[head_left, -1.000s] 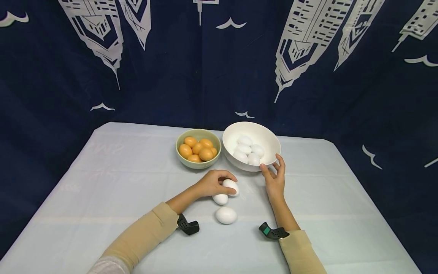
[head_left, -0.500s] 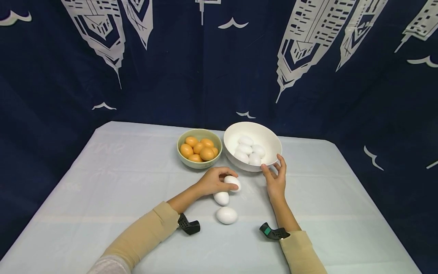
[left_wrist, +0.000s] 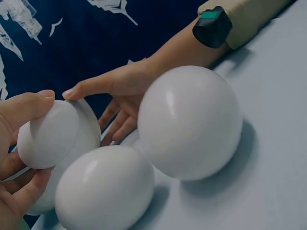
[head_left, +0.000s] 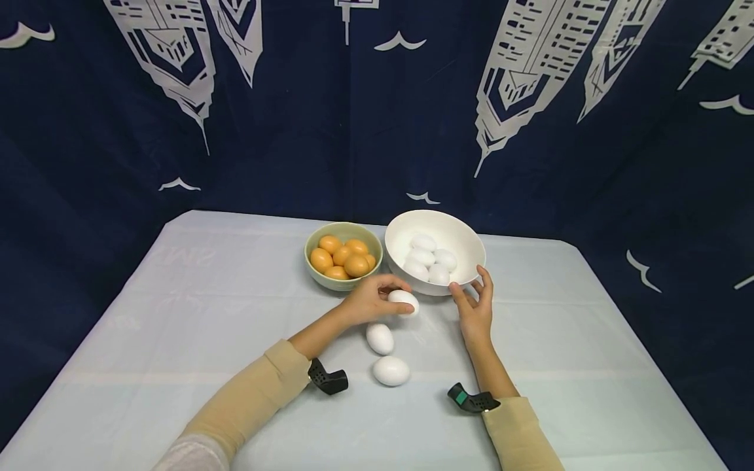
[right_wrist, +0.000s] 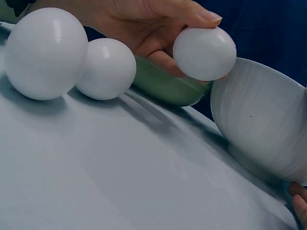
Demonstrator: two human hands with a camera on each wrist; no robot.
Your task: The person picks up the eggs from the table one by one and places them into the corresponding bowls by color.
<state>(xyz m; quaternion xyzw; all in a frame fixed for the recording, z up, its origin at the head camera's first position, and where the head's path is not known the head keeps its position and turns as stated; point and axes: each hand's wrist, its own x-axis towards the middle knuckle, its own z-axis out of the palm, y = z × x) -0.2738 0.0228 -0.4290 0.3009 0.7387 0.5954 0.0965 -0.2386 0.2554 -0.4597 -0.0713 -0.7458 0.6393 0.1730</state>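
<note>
Between thumb and fingertips my left hand [head_left: 370, 301] pinches a white egg [head_left: 405, 303], held up above the table just in front of the white bowl [head_left: 461, 239]. In the right wrist view that egg [right_wrist: 205, 53] is off the tabletop and overlaps the bowl's edge. My right hand [head_left: 474, 314] holds the bowl at its near right side, thumb by the rim and fingers lower down its outer wall. Several white eggs [head_left: 422, 257] lie inside the bowl. Two more, an egg [head_left: 379, 339] and a nearer egg [head_left: 391, 371], rest on the table between my forearms.
A green bowl [head_left: 341, 284] full of several orange, egg-shaped things [head_left: 356, 265] stands left of the white bowl, close beside it. A pale cloth covers the table [head_left: 235, 294]. Behind its far edge hangs a dark blue curtain [head_left: 347, 144] with white printed buildings.
My left hand has lifted the egg up and away from the two others, toward the white bowl. The right hand has stayed at the bowl.
</note>
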